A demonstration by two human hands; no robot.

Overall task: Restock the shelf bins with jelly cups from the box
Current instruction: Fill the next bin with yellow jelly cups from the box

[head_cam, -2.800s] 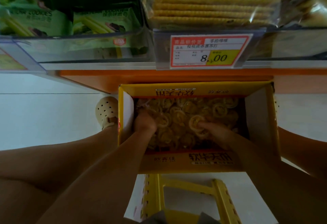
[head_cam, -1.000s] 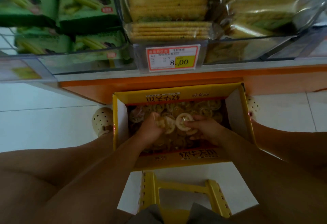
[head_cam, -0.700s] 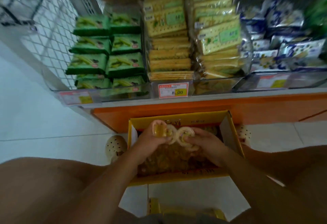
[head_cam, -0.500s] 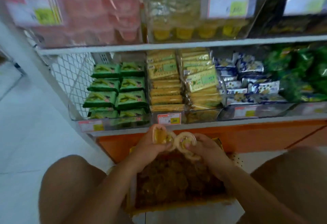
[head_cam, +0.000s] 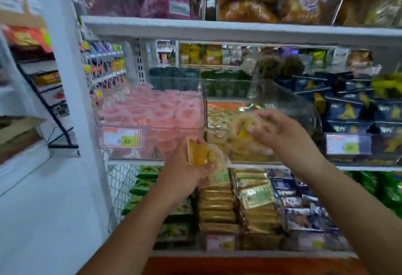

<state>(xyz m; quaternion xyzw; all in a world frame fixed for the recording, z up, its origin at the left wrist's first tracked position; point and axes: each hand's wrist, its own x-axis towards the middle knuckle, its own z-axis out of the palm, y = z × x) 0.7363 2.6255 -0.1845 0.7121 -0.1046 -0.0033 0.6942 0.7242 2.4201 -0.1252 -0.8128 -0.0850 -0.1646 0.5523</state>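
1. Hands: left hand [head_cam: 185,172] grips jelly cups [head_cam: 199,154] just below the bin [head_cam: 304,111] front; right hand [head_cam: 280,132] grips more at its open top.
2. Bin lies ahead and above the left hand; right hand nearer.
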